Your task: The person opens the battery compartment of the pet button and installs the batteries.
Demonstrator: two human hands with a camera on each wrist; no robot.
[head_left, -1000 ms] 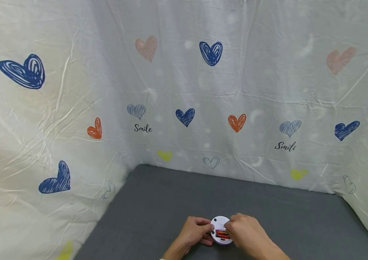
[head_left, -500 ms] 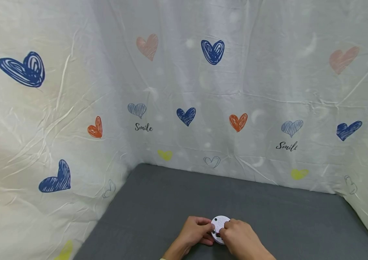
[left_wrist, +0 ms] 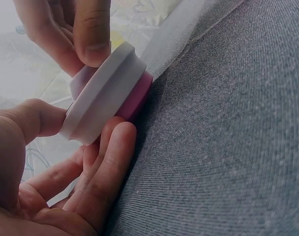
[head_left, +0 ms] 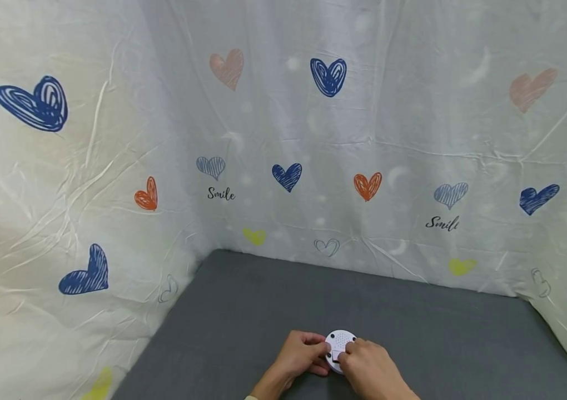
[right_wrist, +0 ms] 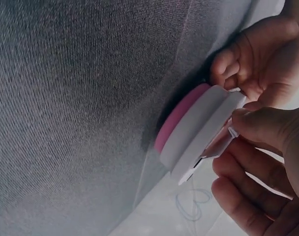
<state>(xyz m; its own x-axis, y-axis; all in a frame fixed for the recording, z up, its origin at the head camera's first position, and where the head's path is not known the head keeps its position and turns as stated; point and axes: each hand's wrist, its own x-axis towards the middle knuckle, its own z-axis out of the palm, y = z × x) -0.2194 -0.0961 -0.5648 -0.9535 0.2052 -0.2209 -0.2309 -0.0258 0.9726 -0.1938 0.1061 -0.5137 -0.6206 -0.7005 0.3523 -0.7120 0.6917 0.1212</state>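
A round white battery-powered device (head_left: pixel 341 338) with a grid of small holes and dark screw holes lies face up on the grey cloth. Its underside is pink, seen in the left wrist view below the white rim (left_wrist: pixel 107 93). My left hand (head_left: pixel 299 355) grips its left edge between thumb and fingers. My right hand (head_left: pixel 371 366) pinches a small white battery cover (right_wrist: pixel 222 142) with thumb and fingers. In the right wrist view the cover stands slightly tilted over the battery compartment. A thin dark gap shows at its edge in the head view. Batteries are hidden there.
A grey cloth surface (head_left: pixel 263 300) stretches around the hands. White fabric walls (head_left: pixel 288 122) printed with hearts and the word Smile rise at the back, left and right.
The right hand has shifted left and brought the cover over the compartment, hiding the red batteries seen a second ago. The left hand keeps its grip on the device.
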